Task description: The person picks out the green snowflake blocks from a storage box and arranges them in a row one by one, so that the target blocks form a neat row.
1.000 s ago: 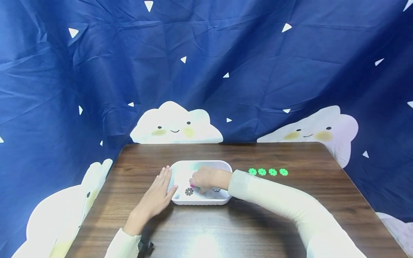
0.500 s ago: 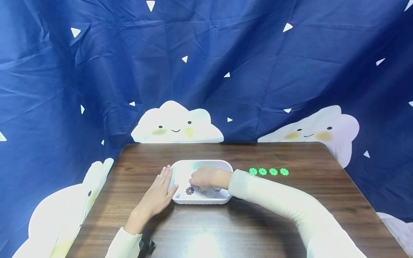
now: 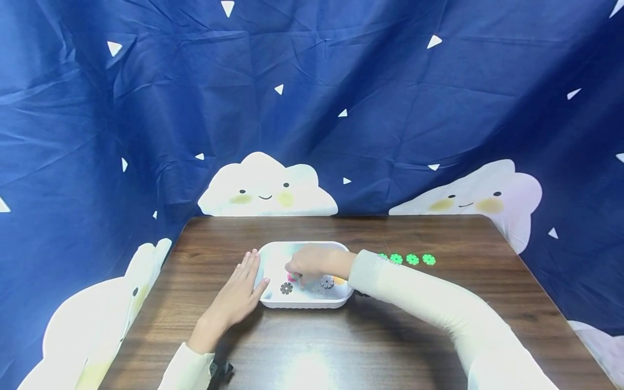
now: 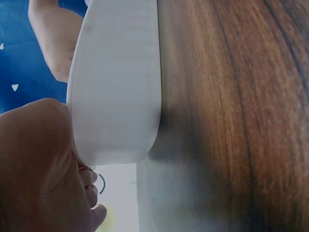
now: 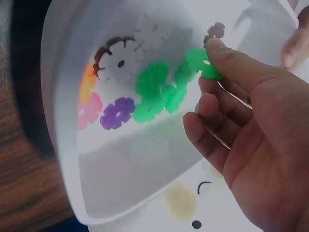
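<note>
My left hand (image 3: 236, 292) lies with straight fingers along the left rim of a white plastic tray (image 3: 304, 305). In the left wrist view, its palm side meets the edge of the tray wall (image 4: 116, 87). My right hand (image 3: 312, 261) is over the inside of the tray. Seen from the right wrist, its thumb and index finger pinch a green flower-shaped disc (image 5: 197, 60). Several more green discs (image 5: 153, 79) lie loose below it, beside a purple disc (image 5: 117, 113), a white disc (image 5: 120, 62), and pink and orange ones.
To the right of the tray, several green discs (image 3: 412, 259) lie in a row on the brown wooden table (image 3: 390, 346), the leftmost partly covered by the right sleeve. A blue cloth (image 3: 312, 97) with white clouds hangs behind the table.
My right hand has shifted slightly up and to the right within the tray, so the grey and orange discs show more. The left hand stays at the rim.
</note>
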Motion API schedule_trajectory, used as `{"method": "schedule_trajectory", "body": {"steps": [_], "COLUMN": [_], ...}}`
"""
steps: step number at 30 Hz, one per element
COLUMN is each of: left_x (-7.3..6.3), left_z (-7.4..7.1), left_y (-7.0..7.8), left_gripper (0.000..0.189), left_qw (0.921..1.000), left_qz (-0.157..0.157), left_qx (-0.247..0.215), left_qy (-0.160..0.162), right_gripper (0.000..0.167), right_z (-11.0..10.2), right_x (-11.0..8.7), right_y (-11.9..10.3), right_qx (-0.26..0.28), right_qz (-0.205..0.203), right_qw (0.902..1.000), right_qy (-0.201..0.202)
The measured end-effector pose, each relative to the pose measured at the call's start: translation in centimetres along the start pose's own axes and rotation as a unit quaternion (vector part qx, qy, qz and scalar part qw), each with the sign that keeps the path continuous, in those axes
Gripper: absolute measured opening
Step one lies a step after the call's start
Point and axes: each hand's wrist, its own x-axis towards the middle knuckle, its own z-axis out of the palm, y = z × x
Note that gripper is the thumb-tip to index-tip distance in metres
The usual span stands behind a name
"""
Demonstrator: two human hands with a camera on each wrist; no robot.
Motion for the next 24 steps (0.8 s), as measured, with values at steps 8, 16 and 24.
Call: {"method": "schedule_trajectory", "body": {"steps": [8, 16, 24], "left_x": [0.0, -0.1, 0.1], "left_z": [0.0, 0.1, 0.1], "left_y": [-0.1, -0.1, -0.3], "left_gripper": [0.075, 0.075, 0.076], "left_qw": [1.0, 0.9999, 0.9997], "left_qz": [-0.002, -0.005, -0.01], "left_qx": [0.003, 0.001, 0.008], "left_qy": [-0.004, -0.01, -0.022], "right_gripper": [0.023, 0.022, 0.02], "right_z": [-0.9, -1.3, -0.8], "right_x": [-1.3, -2.9, -4.5], "right_y": [1.1, 2.1, 2.8], "right_qx": [0.045, 0.081, 0.109], "right_qz": [0.014, 0.028, 0.02], "right_qw": [0.9987, 0.9954, 0.9906], "right_qy": [0.018, 0.041, 0.08]}}
